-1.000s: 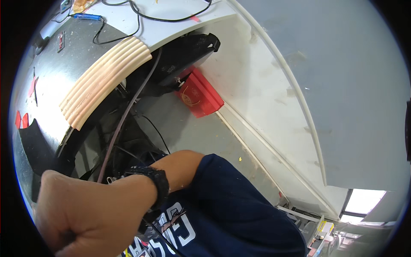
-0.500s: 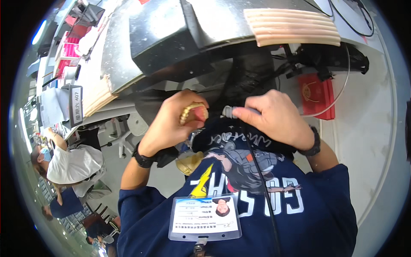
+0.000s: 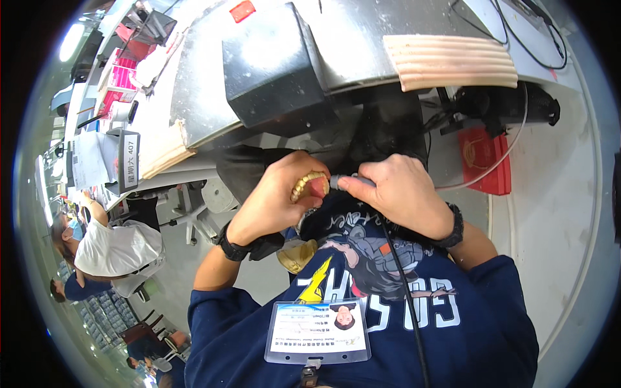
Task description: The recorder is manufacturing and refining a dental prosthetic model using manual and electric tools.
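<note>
Head view. Left hand (image 3: 275,200): curled, pinching 1 dental model (image 3: 316,187) between thumb and fingers; the model, with yellowish teeth around a reddish-pink palate, sat within that grip, on the side toward the right hand (image 3: 407,194). Right hand: closed around 1 grey handpiece (image 3: 337,180), thumb along it, tip pointed at the model; whether the 2 touched could not be told for certain at this scale. Wristbands: 2, black, 1 on the left wrist (image 3: 234,246), 1 on the right.

Surroundings: 1 black box (image 3: 268,64) on a metal bench (image 3: 356,39), beyond the left hand; 1 beige ribbed pad (image 3: 453,64) at the bench edge, beyond the right hand; 1 red box (image 3: 482,168), to the right of the right hand; 1 clear-sleeved badge (image 3: 320,336) on a navy shirt (image 3: 252,330), below both hands; 1 co-worker in a white top (image 3: 119,249), well left of the left hand.
</note>
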Available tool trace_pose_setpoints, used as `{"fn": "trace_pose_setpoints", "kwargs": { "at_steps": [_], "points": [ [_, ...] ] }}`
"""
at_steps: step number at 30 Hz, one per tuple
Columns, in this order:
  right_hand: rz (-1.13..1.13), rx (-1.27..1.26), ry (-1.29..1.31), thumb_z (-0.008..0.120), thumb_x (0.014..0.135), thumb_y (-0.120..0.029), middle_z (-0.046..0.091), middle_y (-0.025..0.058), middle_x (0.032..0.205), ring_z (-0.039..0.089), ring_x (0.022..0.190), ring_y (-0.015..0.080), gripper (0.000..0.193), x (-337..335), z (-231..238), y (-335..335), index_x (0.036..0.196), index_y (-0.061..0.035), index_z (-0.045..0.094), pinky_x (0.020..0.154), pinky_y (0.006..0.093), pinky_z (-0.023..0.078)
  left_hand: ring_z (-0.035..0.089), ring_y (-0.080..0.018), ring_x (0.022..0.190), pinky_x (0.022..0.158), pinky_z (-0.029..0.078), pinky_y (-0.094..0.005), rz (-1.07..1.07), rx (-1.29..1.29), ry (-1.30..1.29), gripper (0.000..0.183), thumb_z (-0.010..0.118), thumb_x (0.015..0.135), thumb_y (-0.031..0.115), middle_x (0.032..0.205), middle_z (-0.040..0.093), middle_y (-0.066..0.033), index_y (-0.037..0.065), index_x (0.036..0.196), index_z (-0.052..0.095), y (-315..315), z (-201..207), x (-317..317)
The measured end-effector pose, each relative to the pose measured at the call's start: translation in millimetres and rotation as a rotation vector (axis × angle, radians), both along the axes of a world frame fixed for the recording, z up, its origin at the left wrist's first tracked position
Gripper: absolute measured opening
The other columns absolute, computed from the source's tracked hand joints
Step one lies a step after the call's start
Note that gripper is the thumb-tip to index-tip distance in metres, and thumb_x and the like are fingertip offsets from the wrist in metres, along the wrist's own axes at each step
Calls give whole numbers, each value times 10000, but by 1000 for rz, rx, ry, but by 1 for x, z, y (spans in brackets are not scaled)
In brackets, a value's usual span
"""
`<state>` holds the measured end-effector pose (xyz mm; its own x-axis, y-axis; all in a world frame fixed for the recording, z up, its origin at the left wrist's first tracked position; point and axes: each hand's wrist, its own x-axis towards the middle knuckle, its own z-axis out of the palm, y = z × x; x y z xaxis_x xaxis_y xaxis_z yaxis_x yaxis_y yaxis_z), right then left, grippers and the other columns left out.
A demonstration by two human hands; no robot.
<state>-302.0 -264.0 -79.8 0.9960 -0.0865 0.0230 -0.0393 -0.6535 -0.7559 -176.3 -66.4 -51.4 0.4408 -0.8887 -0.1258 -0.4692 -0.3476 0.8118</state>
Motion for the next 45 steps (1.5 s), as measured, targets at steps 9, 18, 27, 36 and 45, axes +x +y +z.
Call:
{"fn": "trace_pose_setpoints", "kwargs": {
  "at_steps": [9,18,27,36,45],
  "points": [
    [63,-1,120,624,935,-492,608,218,607,640,628,425,539,-7,9,-5,663,-30,677,583,479,515,618,-319,903,823,505,-392,-55,-38,-43,263,744,707,-45,963,647,-119,17,950,661,-1,0,-4],
    [-104,-229,600,756,822,-288,678,237,942,695,901,349,506,-139,-125,-184,1177,27,583,761,425,542,653,-156,882,774,529,-287,401,-489,-210,412,808,710,-70,1032,625,-72,46,1061,625,63,124,57],
    [519,128,462,743,885,-222,743,134,944,710,894,216,313,67,121,-145,1126,-24,717,805,351,541,652,-104,976,863,523,-254,475,-736,-477,456,765,755,-117,1084,667,-33,47,1150,607,25,128,199],
    [-973,215,-318,580,1005,-171,707,99,845,641,571,131,349,103,78,-382,1328,-43,550,459,244,483,676,-151,954,863,553,-284,429,-679,9,452,732,805,-55,1081,640,-56,26,1221,577,-1,82,264],
    [-109,71,85,688,930,-196,645,37,719,593,557,96,219,202,113,-196,1084,-42,712,495,266,465,674,-133,967,829,555,-264,423,-670,-14,432,763,792,-47,1111,648,-53,26,1182,594,1,80,264]
  ]
}}
